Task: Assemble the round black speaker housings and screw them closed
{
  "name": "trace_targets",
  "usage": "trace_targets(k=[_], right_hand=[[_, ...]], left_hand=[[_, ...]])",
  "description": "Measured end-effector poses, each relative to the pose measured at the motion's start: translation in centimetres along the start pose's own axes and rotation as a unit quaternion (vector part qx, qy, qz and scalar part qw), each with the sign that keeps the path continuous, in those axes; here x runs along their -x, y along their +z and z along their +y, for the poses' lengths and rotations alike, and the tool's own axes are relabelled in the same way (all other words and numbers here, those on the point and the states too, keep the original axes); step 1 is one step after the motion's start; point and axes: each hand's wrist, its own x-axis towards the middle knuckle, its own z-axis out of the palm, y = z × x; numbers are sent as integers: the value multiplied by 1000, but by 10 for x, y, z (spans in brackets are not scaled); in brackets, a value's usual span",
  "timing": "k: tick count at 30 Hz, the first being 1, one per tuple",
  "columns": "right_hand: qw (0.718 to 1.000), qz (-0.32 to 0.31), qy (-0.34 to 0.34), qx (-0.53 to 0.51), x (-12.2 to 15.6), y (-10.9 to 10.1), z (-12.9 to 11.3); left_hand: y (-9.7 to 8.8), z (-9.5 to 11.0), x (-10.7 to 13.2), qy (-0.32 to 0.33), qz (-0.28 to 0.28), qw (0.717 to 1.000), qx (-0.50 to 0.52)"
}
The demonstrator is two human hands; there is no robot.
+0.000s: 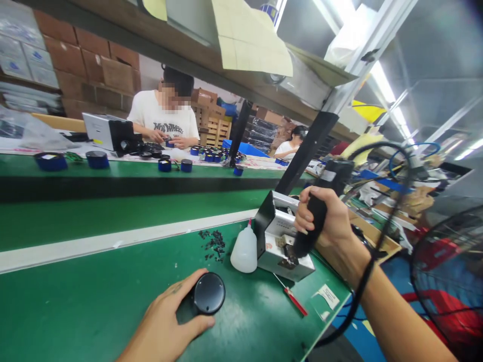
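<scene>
My left hand (168, 322) rests on the green bench and grips a round black part (209, 293) between thumb and fingers. My right hand (324, 218) is wrapped round a black electric screwdriver (319, 213), held upright with its tip down over a small metal machine (281, 241). A black cable (362, 281) runs from the tool past my right wrist. A pile of small black screws (213, 244) lies just beyond the round part.
A white squeeze bottle (244, 249) stands beside the machine, and a red-handled screwdriver (292, 299) lies near the bench's right edge. Across the conveyor (113, 216), two seated people work among blue round parts (98, 159). A black fan guard (449, 281) stands at right.
</scene>
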Motion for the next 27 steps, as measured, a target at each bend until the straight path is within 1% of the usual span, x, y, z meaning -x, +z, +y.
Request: trace_targets(k=[2, 4, 7, 10, 12, 13, 14, 16, 17, 19, 20, 21, 23, 25, 27], right_hand=[[998, -35, 49, -8, 10, 10, -1], [996, -65, 62, -26, 22, 27, 0], [988, -125, 40, -77, 37, 64, 5], [974, -188, 2, -125, 41, 103, 12], [968, -210, -22, -132, 41, 119, 14], [968, -215, -31, -128, 41, 121, 13], [969, -216, -35, -117, 42, 118, 11], [976, -189, -69, -88, 45, 100, 2], [978, -167, -101, -68, 48, 86, -5], [979, -104, -175, -25, 52, 54, -17], [977, -76, -198, -3, 52, 38, -21], [979, -37, -201, 12, 51, 23, -22], [980, 15, -198, 25, 43, 2, -18], [981, 47, -189, 22, 31, -8, -8], [985, 59, -163, 17, 17, -11, 1]], left_hand=[[-1, 6, 1, -2, 0, 1000, 8], [-2, 10, 3, -4, -6, 1000, 12], [-2, 10, 3, -3, -9, 1000, 18], [0, 7, 4, 9, -5, 1000, 30], [1, 5, 4, 18, -13, 999, 32], [2, 4, 4, 20, -18, 999, 31], [2, 2, 4, 19, -23, 999, 29], [3, -1, 3, 10, -25, 999, 22], [4, -2, 3, 4, -21, 1000, 18], [4, -6, 2, -6, -14, 1000, 10], [4, -8, 2, -8, -13, 1000, 7], [4, -9, 1, -9, -12, 1000, 4], [3, -13, 0, -9, -18, 1000, 2], [3, -16, -1, -8, -20, 1000, 0], [3, -19, -1, -8, -14, 1000, -2]])
